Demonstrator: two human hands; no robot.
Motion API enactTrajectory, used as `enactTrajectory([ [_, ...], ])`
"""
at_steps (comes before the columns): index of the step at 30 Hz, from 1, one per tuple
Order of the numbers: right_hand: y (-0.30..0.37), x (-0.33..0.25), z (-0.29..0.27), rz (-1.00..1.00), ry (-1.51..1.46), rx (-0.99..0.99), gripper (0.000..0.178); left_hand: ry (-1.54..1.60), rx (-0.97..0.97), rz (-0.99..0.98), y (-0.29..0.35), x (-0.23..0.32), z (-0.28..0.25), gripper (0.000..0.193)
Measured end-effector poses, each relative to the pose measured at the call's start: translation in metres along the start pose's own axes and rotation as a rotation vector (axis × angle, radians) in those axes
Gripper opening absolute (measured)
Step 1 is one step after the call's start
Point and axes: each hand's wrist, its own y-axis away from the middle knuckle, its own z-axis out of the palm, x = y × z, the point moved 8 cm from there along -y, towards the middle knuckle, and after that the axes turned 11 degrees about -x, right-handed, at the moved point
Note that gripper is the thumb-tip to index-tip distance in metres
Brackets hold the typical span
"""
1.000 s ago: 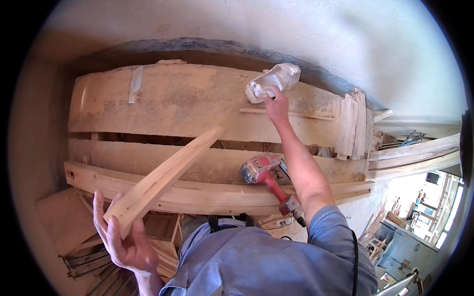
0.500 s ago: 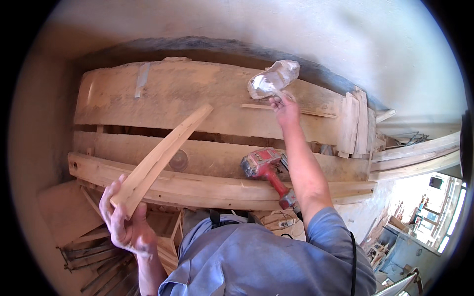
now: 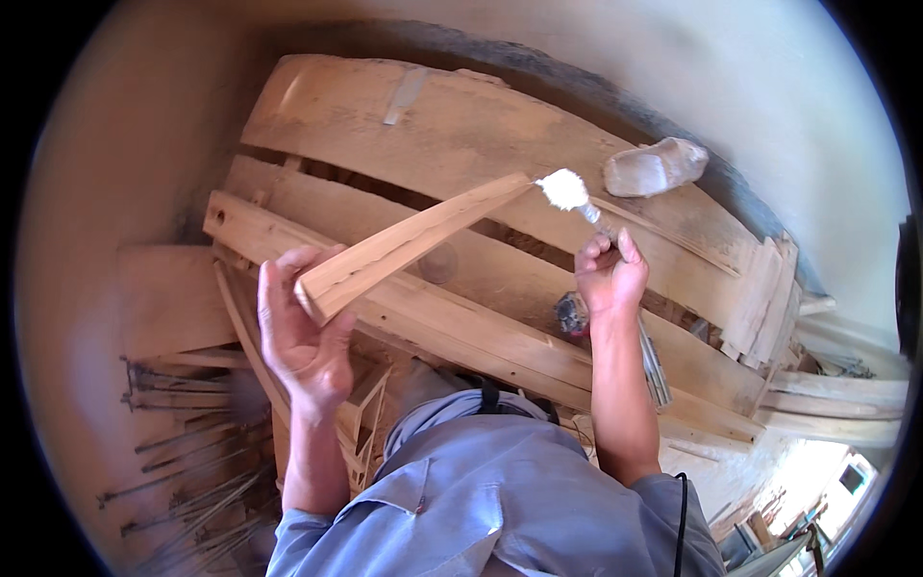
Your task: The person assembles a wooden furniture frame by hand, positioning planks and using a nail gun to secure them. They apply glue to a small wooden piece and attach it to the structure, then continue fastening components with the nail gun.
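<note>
Glue brush meets the far end of the strip
Left hand [image 3: 303, 337] clamps the long pale wooden strip [image 3: 413, 242]; right hand [image 3: 608, 279] fingers pinch a white-tipped brush [image 3: 567, 192], touching its far tip

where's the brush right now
In the head view, right of centre: the right hand holds the brush up, its white-loaded tip at the far end of the wooden strip.

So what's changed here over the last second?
The right hand drew back from the clear bag, now holding a brush loaded with white paste at the tip of the wooden strip. The left hand keeps its grip on the strip's near end. The bag stays on the planks.
</note>
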Motion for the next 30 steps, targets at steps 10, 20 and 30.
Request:
enactTrajectory([
  [10,0.076,0.124,0.135,0.426,-0.036,-0.417,0.035,0.095,0.083,0.026,0.010,-0.005,-0.012,0.104],
  [20,0.053,0.135,0.097,0.394,0.148,-0.228,0.028,0.110,0.105,-0.028,0.026,-0.014,-0.020,0.106],
  [30,-0.006,0.095,0.036,0.153,0.343,-0.112,0.021,0.092,0.128,-0.043,0.030,-0.020,-0.027,0.101],
])
